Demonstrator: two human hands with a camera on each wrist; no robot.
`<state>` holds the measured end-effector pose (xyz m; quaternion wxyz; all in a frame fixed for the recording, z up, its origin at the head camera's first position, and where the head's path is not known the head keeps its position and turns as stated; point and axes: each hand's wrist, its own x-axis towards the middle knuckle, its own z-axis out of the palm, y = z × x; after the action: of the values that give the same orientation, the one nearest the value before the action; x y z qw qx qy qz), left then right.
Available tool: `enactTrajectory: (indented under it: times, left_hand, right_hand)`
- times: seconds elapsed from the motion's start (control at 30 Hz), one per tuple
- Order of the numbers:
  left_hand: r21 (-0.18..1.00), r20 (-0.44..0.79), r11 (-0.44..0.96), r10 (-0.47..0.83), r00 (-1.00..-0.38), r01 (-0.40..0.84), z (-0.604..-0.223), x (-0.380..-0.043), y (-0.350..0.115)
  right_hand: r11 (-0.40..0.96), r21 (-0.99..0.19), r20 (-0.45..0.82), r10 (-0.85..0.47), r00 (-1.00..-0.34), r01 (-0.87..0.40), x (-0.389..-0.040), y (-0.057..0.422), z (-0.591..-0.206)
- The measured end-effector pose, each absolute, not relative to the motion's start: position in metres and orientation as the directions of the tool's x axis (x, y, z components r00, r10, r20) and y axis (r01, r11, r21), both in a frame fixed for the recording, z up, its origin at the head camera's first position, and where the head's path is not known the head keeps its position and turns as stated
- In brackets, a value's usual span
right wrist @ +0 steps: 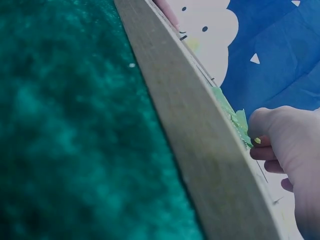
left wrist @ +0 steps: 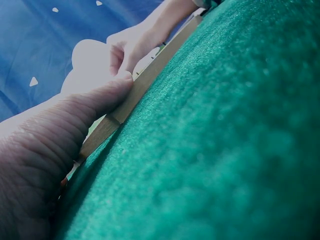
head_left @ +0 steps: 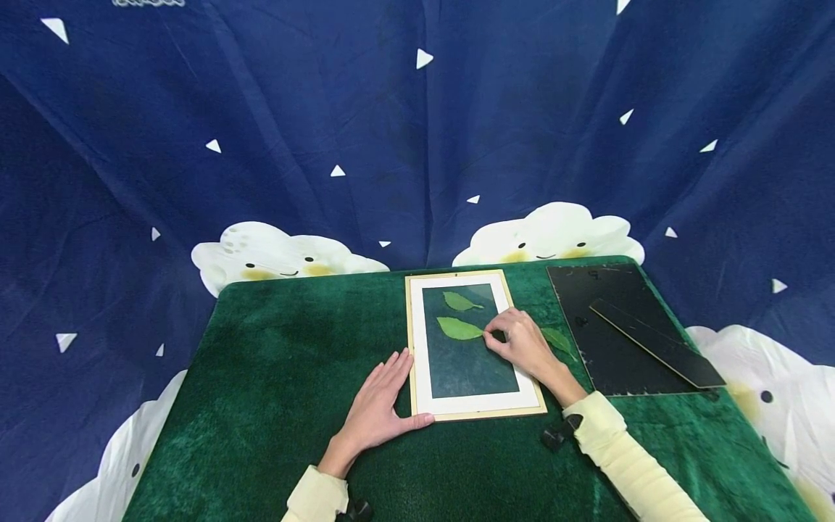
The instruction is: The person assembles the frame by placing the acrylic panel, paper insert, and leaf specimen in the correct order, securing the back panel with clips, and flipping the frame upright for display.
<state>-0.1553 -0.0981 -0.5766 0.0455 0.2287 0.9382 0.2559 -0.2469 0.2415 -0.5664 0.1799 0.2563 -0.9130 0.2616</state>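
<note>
A picture frame with a pale wood edge and a white mat lies on the green cloth, its middle panel dark. Across the upper part of that panel lies one green leaf. Just below it is a larger leaf, whose stem end my right hand pinches between thumb and index finger. In the right wrist view the stem tip pokes out at the fingertips. My left hand rests at the frame's lower left corner, fingers straight along the side and thumb on the bottom edge.
Right of the frame lies a black backing board with a stand leg slanting across it. Another leaf lies between frame and board, partly behind my right hand. A blue curtain with clouds hangs behind the green-covered table.
</note>
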Motion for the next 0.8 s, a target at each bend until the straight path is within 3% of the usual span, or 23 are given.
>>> enactTrajectory:
  times: [0.8]
  left_hand:
    - [0.491,0.034,0.767,0.456,-0.889,0.413,-0.579,-0.156,-0.098]
  right_hand:
    - [0.711,-0.417,0.494,-0.346,-0.798,-0.567,-0.239,0.258,-0.559]
